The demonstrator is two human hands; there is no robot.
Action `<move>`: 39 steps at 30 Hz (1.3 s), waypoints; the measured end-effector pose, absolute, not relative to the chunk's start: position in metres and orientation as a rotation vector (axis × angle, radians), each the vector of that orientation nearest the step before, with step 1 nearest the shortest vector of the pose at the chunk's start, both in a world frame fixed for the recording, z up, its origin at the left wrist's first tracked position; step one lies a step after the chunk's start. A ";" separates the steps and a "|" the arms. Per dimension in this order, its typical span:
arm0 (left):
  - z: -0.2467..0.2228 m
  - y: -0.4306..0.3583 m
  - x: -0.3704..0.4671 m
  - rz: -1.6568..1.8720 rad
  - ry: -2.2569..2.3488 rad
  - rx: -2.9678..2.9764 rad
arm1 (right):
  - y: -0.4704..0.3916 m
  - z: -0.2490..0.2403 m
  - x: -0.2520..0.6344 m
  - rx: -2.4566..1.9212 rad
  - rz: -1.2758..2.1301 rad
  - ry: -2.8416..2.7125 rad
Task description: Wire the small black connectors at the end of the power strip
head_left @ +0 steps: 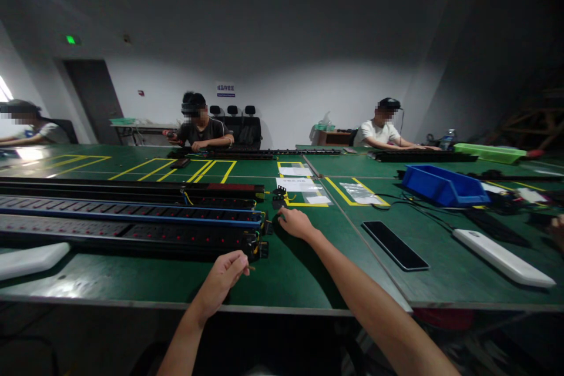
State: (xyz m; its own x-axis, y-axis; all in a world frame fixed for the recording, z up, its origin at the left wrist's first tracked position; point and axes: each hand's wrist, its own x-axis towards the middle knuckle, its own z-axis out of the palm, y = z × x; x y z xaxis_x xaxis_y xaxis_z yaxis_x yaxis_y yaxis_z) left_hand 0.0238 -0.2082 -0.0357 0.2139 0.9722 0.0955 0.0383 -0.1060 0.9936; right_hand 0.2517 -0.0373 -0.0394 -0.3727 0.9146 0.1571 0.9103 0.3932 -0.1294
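My left hand point(224, 277) is closed in a pinch near the table's front edge. A small, thin brownish piece point(251, 268) pokes out from its fingertips, too small to name. Just beyond it are the ends of several long black strips with rows of red-marked squares point(180, 239), lying side by side. Yellow wires and a black end piece point(263, 249) show at the nearest strip's end. My right hand point(296, 223) reaches past the strip ends, fingers apart and slightly bent. Its fingertips are at the near side of small black parts point(279, 195); contact cannot be made out.
A phone point(395, 245), a white power bank-like block point(502, 258) and a blue bin point(445, 185) with cables lie to the right. Another white block point(33, 259) sits at the left. Papers point(296, 184) lie beyond my right hand. Several people work around the green table point(304, 288).
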 end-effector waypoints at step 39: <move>-0.033 -0.210 0.025 1.099 1.048 1.399 | -0.039 -0.036 0.252 -1.660 0.057 -2.448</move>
